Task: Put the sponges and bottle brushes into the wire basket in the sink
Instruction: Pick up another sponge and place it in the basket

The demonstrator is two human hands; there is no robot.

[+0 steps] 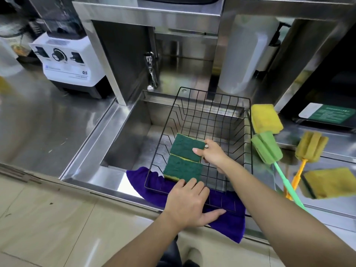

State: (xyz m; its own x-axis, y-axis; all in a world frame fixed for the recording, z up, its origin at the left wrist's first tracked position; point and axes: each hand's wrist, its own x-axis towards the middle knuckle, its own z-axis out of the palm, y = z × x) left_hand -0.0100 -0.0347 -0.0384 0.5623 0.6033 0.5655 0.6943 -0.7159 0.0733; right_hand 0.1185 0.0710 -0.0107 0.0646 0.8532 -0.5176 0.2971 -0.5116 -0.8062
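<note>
A black wire basket sits in the steel sink. Two sponges lie green side up inside it. My right hand grips the far sponge at its right edge. My left hand rests on the basket's front rim, fingertips touching the near sponge. On the counter to the right lie a yellow sponge, a green bottle brush, a yellow bottle brush with an orange handle, and another yellow sponge.
A purple cloth hangs over the sink's front edge under the basket. A white blender base stands on the left counter. A tap sits behind the sink. A translucent jug stands at the back right.
</note>
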